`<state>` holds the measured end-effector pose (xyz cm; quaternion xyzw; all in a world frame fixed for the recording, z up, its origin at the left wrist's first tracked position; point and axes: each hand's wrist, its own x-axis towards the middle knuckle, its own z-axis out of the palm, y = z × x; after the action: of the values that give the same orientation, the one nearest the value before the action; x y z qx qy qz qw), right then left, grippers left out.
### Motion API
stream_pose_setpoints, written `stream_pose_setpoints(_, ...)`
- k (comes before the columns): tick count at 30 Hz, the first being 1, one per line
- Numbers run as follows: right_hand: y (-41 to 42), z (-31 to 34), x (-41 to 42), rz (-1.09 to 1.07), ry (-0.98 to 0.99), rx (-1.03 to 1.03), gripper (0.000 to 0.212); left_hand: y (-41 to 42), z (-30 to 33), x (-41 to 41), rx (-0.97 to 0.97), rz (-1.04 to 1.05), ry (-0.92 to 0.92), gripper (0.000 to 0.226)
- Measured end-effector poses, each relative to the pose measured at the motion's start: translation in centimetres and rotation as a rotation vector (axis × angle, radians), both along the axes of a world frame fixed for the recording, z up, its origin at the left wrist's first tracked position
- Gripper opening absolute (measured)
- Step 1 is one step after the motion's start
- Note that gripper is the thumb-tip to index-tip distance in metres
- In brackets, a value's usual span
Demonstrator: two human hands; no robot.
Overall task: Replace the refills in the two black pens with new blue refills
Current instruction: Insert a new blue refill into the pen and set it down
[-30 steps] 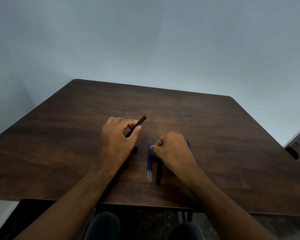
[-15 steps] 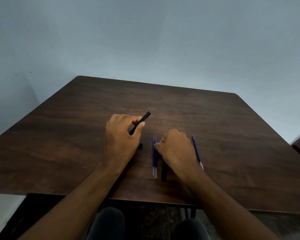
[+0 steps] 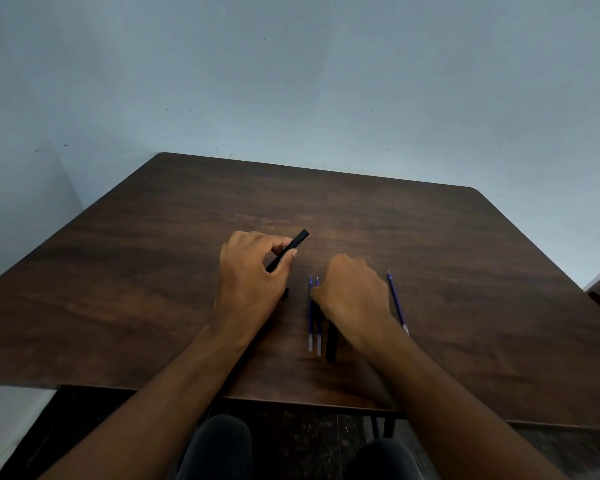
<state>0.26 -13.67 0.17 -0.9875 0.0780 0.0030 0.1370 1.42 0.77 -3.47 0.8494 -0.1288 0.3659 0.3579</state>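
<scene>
- while both forearms reach over the near edge of the dark wooden table (image 3: 465, 271), each hand works on a separate pen part.
- left hand (image 3: 253, 278): grip clamped on a black pen barrel (image 3: 291, 249), thumb and forefinger pinching it; the barrel is tilted, its far end pointing up and to the right, clear of the table.
- small black piece (image 3: 286, 293) just beside the left hand's heel, on the table; too small to identify.
- right hand (image 3: 354, 292): curled knuckles-up over the second black pen (image 3: 330, 344), which lies on the table with its near end showing below the hand; cannot tell whether the grip is closed on it.
- two blue refills (image 3: 314, 317) lie side by side, just left of the right hand, touching or nearly so.
- third blue refill (image 3: 397, 301) lies alone on the right hand's other side.
</scene>
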Motion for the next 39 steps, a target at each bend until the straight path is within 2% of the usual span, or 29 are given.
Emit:
stream_pose_setpoints(7, 0.6, 0.8, 1.5, -0.013, 0.068, -0.061, 0.035, 0.0, 0.0, 0.1, 0.017, 0.009, 0.001, 0.018)
stream_pose_setpoints(13, 0.8, 1.1, 2.9, -0.077, 0.174, -0.023, 0.035, 0.0, 0.0, 0.0, 0.027, 0.006, 0.012, 0.02)
stream_pose_setpoints(20, 0.3, 1.4, 2.4, -0.104, 0.209, 0.037, 0.037, -0.1, 0.0, -0.2, -0.012, 0.005, -0.009, 0.018)
stream_pose_setpoints(22, -0.5, 1.8, 2.2, -0.131, 0.124, 0.145, 0.035, -0.1, 0.1, -0.3, -0.016, 0.002, -0.007, 0.017)
stream_pose_setpoints(24, -1.5, 2.3, 2.0, -0.123, 0.008, 0.336, 0.035, 0.0, 0.1, -0.2, -0.013, -0.008, 0.002, 0.016)
stream_pose_setpoints(28, -3.2, 2.8, 1.9, -0.074, -0.134, 0.93, 0.026, 0.1, 0.0, -0.2, 0.005, -0.011, 0.019, 0.015)
stream_pose_setpoints(31, -3.9, 2.6, 2.2, -0.067, -0.21, 1.236, 0.023, 0.0, 0.0, -0.1, 0.005, -0.006, 0.022, 0.015)
stream_pose_setpoints(35, -4.4, 2.0, 2.8, -0.111, -0.398, 1.488, 0.021, 0.0, 0.0, -0.1, 0.007, 0.006, 0.049, 0.017)
stream_pose_setpoints(39, -4.6, 1.1, 3.3, -0.119, -0.518, 1.594, 0.021, 0.0, 0.0, -0.1, 0.025, 0.006, 0.047, 0.015)
